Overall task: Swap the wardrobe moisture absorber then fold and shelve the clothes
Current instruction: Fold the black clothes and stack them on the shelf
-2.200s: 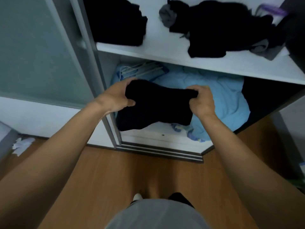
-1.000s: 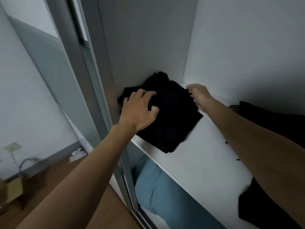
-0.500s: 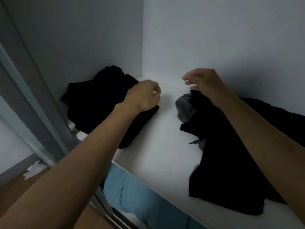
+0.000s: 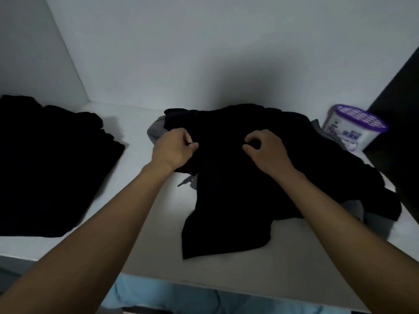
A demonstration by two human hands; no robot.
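reaching into the wardrobe with both bare arms, onto a white shelf (image 4: 140,245). gripping with the left hand (image 4: 173,150) the left side of a loose black garment (image 4: 226,200): fingers curled tight, thumb pressed to forefinger, a fold of dark cloth pinched between. resting the right hand (image 4: 266,152) on the same garment, a little further right: fingers bent down toward the cloth, thumb and forefinger hooked in a c with a dark gap between them; cannot tell whether any cloth is caught there.

crumpled across the middle and right of the shelf, that black garment, one corner trailing toward the front edge. under it, peeking out behind the left hand and again at the right front, grey fabric (image 4: 155,132). below the left wrist, a short cord end (image 4: 184,181) lying on the shelf.

on the left of the shelf, apart from the heap, a folded black stack (image 4: 49,166) lying flat.

at the back right, just beside the heap and apart from both hands, the moisture absorber (image 4: 353,130): white tub, purple gridded lid, standing upright on the shelf.

below the shelf's front edge, light blue cloth (image 4: 158,298).
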